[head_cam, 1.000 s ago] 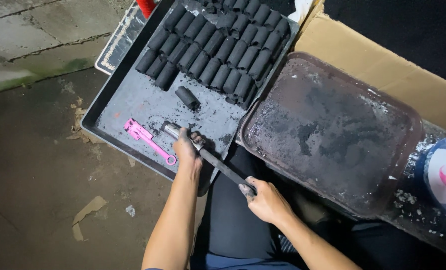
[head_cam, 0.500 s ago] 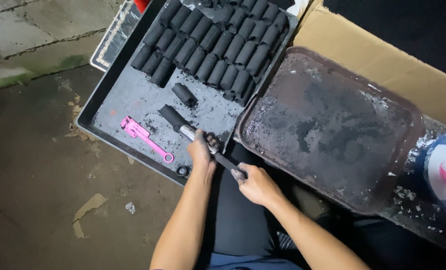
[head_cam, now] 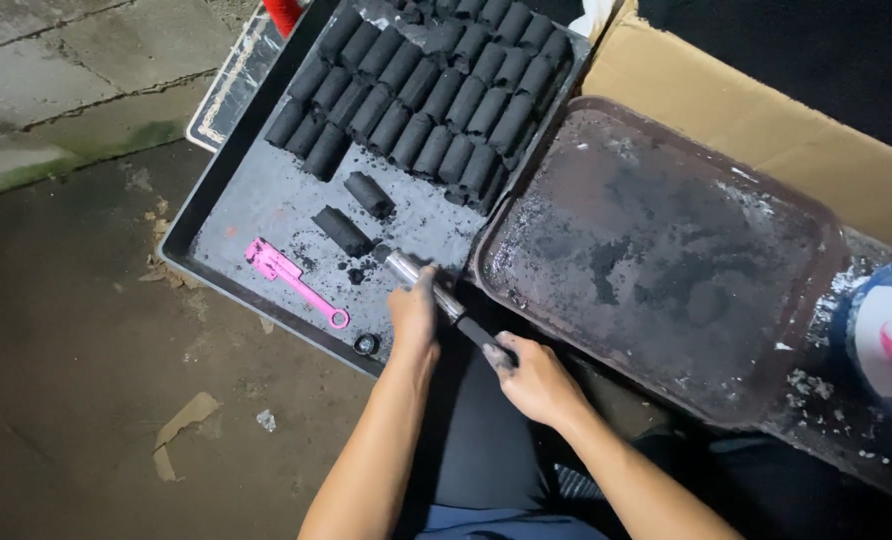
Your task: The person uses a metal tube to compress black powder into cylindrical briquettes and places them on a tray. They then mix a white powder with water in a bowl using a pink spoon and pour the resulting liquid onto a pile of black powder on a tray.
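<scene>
Metal tube (head_cam: 413,272) is gripped by the left hand (head_cam: 415,315) over the black tray (head_cam: 228,195); its plunger handle (head_cam: 483,335) is held by the right hand (head_cam: 528,378). Steady, straight pushing seems best beside the charcoal piece (head_cam: 343,231).

I see dim, even light from overhead, brightest on the far left concrete floor (head_cam: 36,60) and cardboard (head_cam: 766,120). Faint glare sits on the metal tube (head_cam: 411,270). Near corners fall dark; the far right is black. Focus is slightly soft throughout
</scene>
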